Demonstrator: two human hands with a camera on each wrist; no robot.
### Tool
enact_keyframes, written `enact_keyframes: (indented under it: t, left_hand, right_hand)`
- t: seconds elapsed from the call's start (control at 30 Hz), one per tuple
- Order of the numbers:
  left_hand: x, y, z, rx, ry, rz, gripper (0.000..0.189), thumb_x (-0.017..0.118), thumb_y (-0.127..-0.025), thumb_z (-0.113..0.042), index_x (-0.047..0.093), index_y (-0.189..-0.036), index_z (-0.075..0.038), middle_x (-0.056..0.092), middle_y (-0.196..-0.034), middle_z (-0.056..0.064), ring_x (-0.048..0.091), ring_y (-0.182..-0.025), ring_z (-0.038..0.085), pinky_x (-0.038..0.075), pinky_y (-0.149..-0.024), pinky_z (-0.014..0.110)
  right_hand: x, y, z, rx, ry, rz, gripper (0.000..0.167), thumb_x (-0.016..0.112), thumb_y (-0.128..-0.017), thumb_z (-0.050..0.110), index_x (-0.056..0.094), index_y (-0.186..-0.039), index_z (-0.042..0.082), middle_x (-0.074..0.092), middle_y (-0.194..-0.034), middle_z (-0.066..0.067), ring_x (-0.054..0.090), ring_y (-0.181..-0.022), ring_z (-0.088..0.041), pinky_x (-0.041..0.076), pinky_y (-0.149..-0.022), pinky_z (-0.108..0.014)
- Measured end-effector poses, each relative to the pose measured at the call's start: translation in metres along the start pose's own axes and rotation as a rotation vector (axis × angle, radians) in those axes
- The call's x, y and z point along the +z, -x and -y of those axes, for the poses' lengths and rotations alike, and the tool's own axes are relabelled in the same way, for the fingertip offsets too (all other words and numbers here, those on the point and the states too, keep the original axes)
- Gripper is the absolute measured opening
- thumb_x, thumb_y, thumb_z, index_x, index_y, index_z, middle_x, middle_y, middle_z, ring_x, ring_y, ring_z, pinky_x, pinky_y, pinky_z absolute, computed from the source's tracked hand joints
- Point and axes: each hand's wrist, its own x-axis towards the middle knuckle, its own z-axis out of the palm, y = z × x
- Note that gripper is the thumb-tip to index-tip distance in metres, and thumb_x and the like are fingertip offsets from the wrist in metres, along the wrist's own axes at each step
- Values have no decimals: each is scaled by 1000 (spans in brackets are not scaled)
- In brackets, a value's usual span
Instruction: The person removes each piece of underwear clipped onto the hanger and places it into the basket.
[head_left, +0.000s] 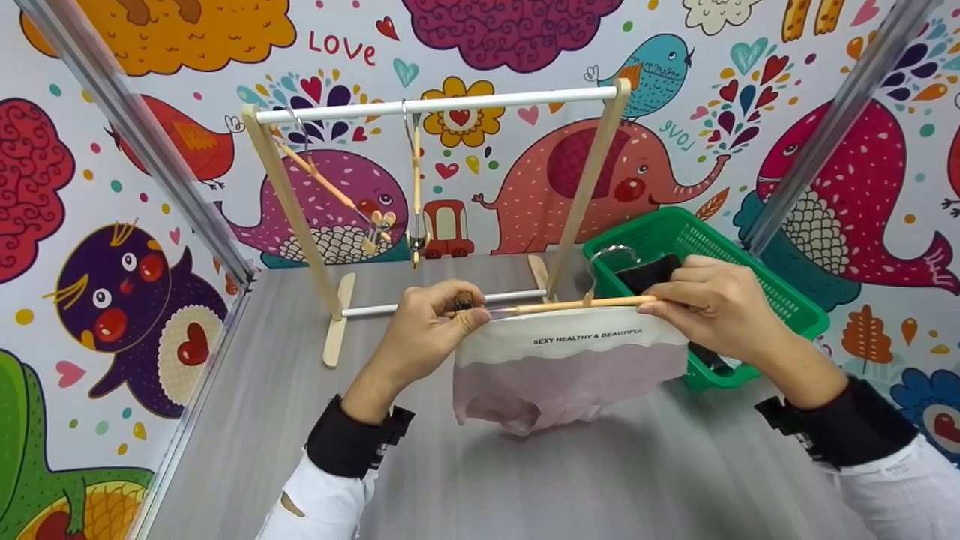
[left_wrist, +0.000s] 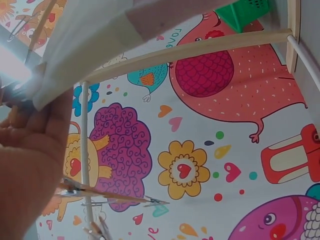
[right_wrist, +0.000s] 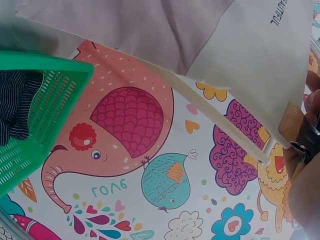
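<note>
A pair of mauve underpants [head_left: 570, 382] with a white printed waistband hangs below a wooden clip hanger [head_left: 562, 304] in front of the person. My left hand [head_left: 424, 330] pinches the dark metal clip at the hanger's left end, right at the waistband's corner. At the other end, my right hand [head_left: 724, 304] grips the hanger and the waistband between thumb and fingers. A wooden clip [right_wrist: 292, 125] shows by the right fingers in the right wrist view. The hanger's metal hook [head_left: 615, 251] points up and away. In the left wrist view, the white waistband [left_wrist: 75, 55] covers part of the left fingers.
A wooden rack [head_left: 289, 217] with a white top rail [head_left: 480, 103] stands behind the hands, bearing two clip hangers, one a slanted hanger [head_left: 322, 180]. At the right, a green basket [head_left: 787, 300] contains dark clothing and striped cloth [right_wrist: 17, 105]. Patterned walls enclose the grey table [head_left: 300, 420].
</note>
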Motion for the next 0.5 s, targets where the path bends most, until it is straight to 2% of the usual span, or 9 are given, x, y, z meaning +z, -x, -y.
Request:
enact_keyframes:
  t: [0.2, 0.5]
  left_hand:
    - [0, -1, 3, 76, -27, -32, 10, 81, -89, -4, 72, -90, 0, 71, -76, 3, 53, -62, 7, 42, -57, 22]
    - [-1, -2, 2, 116, -37, -41, 10, 81, -87, 2, 72, -87, -1, 71, -74, 3, 56, -63, 7, 45, -57, 23]
  right_hand:
    - [-1, -1, 2, 16, 6, 13, 42, 72, -100, 43, 83, -90, 4, 69, -71, -3, 45, -62, -13, 31, -55, -15]
    - [-2, -2, 2, -16, 4, 4, 43, 71, -100, 42, 82, -87, 3, 66, -67, -2, 43, -61, -13, 31, -54, -16]
